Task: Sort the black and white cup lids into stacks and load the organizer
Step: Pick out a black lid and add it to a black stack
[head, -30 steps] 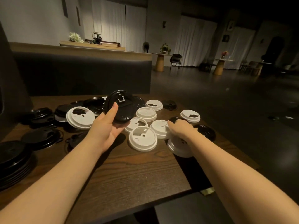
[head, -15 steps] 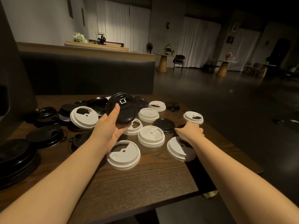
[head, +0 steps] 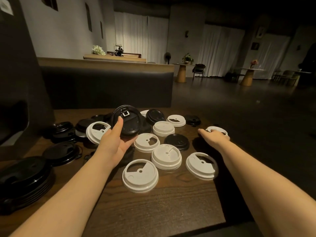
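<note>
My left hand (head: 116, 140) holds a black lid (head: 127, 122) tilted up above the wooden table (head: 153, 211), thumb on its face. My right hand (head: 213, 137) lies over a white lid (head: 218, 129) at the table's right edge; a grip cannot be made out. Several white lids lie loose, among them three near ones (head: 140, 176), (head: 166, 159), (head: 201, 165). A single black lid (head: 177, 141) sits among them. At the near left stands a stack of black lids (head: 22, 182), with more black lids (head: 61, 151) behind it.
A tall dark object (head: 18, 79) stands at the table's left end. A black padded bench back (head: 106, 89) runs behind the table. The table's right edge drops to a dark floor (head: 256, 117). More black lids (head: 154, 114) crowd the far side.
My right hand has moved from the middle white lids out to the white lid at the right edge. The left hand keeps the black lid raised. The view has shifted closer.
</note>
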A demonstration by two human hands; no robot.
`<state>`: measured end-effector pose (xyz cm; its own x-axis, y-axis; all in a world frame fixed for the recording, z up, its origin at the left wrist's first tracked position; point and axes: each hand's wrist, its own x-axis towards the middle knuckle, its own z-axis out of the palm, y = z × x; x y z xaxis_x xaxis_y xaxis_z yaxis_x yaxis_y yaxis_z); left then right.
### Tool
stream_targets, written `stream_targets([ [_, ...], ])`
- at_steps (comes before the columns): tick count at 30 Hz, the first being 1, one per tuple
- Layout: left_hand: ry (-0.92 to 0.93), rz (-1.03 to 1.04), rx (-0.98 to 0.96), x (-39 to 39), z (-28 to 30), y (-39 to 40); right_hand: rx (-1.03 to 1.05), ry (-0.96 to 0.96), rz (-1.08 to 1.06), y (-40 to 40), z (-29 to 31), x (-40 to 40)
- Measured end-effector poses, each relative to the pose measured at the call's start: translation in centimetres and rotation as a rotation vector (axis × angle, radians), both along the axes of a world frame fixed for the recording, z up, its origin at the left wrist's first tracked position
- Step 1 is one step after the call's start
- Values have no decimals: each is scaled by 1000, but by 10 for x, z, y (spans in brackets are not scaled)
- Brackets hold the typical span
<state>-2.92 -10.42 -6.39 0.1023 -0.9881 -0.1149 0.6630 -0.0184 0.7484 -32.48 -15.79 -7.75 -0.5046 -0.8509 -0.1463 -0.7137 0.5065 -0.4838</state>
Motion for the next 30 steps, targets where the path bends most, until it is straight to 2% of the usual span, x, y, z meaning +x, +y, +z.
stream_targets([
  [4,17,4,-9,1,0,-2,55,238,70,-1,-9,15],
  [6,-9,-9,-13,-1,-2,-3,25,228,149,0,-7,28],
  [9,-65,-37,-19,-6,-5,-1,-83,-70,280,0,-1,39],
  [11,-83,-59,-26,-10,-5,0,-203,-259,297,3,2,49],
  [14,-84,-104,-33,-12,-5,-1,-389,-280,226,7,9,68],
  [16,-76,-104,-46,-12,-6,-2,-521,-384,272,15,14,88],
  [18,-87,-100,-67,-11,-6,-3,-602,-682,334,28,22,112],
  [20,-104,-114,-85,-11,-6,-2,-638,-980,324,39,29,132],
  [24,-107,-125,-79,-12,-8,3,-592,-1307,293,52,26,147],
  [27,-124,-172,-72,-7,-9,3,-471,-1402,327,56,16,145],
  [30,-214,-201,-102,-5,-8,5,-407,-1326,396,60,12,142],
])
